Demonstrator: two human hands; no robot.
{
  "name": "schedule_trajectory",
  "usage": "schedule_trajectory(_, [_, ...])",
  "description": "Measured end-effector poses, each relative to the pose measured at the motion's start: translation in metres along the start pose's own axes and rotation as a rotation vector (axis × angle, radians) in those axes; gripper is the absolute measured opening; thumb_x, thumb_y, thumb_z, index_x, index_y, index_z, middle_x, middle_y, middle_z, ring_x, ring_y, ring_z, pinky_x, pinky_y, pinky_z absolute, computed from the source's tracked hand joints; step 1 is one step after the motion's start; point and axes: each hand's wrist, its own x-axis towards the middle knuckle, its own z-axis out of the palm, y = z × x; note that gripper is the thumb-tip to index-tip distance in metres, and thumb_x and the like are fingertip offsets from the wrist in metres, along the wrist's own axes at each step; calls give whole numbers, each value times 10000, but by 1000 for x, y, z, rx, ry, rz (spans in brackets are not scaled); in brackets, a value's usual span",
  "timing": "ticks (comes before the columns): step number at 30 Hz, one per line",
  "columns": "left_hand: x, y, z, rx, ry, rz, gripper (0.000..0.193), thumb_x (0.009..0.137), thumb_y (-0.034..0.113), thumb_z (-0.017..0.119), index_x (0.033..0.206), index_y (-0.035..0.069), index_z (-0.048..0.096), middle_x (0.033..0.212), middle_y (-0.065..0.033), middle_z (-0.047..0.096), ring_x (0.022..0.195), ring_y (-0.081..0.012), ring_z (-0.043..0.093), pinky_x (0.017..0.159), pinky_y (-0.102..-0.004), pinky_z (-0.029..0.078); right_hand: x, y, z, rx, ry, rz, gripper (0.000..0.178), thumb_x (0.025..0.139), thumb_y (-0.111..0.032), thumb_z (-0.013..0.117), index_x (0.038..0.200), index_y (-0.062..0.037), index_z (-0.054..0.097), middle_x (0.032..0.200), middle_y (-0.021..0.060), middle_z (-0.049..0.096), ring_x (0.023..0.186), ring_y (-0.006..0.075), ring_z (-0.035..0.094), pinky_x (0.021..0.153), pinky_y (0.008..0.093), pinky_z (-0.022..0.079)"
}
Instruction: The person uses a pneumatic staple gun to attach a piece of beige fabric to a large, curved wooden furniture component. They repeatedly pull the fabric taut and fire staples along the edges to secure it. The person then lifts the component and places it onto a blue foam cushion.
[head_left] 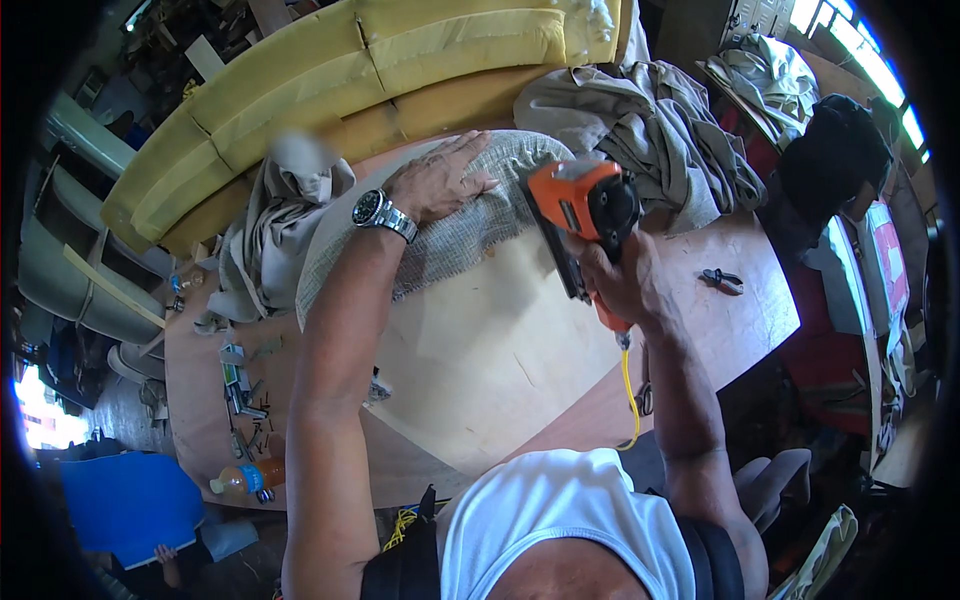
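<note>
A pale wooden panel (470,340) with a curved far edge lies on the table in front of me. Coarse grey woven fabric (440,255) is folded over that curved edge. My left hand (440,180), with a watch on its wrist, lies on the fabric, fingers stretched out. My right hand (630,280) is wrapped round the grip of an orange and black staple gun (575,195). Its nose is at the right part of the fabric edge; whether it touches is hidden. A yellow air hose (628,385) hangs from the grip.
Pliers (722,280) lie on the table (200,370) at the right. An orange drink bottle (250,477) and small tools (235,385) lie at the left. Grey cloths (650,130) are heaped behind, before a curved yellow foam sofa (300,90). Another person's hand (165,553) touches a blue panel (130,500).
</note>
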Motion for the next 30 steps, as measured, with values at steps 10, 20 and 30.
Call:
schedule_trajectory(10, [-5,17,-8,-60,10,-87,994,793,534,758,1550,58,322,1610,-177,309,1503,-286,276,1228,-377,261,36,-23,14,-135,-71,15,466,941,-491,669,1144,-72,680,640,47,632,578,166,632,575,353,516])
schedule_trajectory(20, [-12,19,-17,-82,-46,-152,1290,559,321,951,1562,-11,210,1626,-195,257,1509,-291,257,1246,-363,225,30,-31,17,-101,-68,-27,493,937,-489,673,1194,-68,667,704,80,668,629,188,659,619,369,531])
schedule_trajectory(30, [0,-33,-36,-949,206,-220,606,986,345,587,1434,-43,464,1475,-227,500,1375,-314,481,1139,-355,365,19,-29,20,-47,-100,71,377,950,-386,657,1160,-73,675,693,65,654,637,148,642,602,360,532])
